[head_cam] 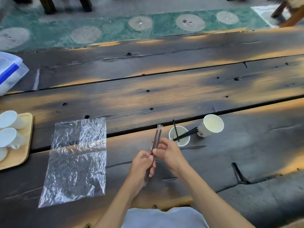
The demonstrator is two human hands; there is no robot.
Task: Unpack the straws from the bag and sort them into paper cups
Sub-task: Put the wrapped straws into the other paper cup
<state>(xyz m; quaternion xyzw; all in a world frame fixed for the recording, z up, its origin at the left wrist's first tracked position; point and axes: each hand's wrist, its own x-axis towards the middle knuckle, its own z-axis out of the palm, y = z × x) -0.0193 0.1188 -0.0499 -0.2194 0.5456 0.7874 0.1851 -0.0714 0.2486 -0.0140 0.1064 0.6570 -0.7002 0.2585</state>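
A dark wrapped straw [157, 137] stands nearly upright between both hands, its clear wrapper tip poking above my fingers. My left hand [142, 165] grips its lower part, my right hand [166, 151] pinches it higher up. Just right of my hands stands a white paper cup [185, 142] with several black straws leaning out of it. A second paper cup [212, 127], holding nothing that I can see, stands tilted behind it. The clear plastic bag [77, 162] lies flat and crumpled on the table to the left.
A wooden tray [24, 145] with white mugs sits at the left edge. A clear plastic box [9, 71] with a blue latch is at the far left. The dark plank table [164, 89] has gaps between boards; a green rug lies beyond it.
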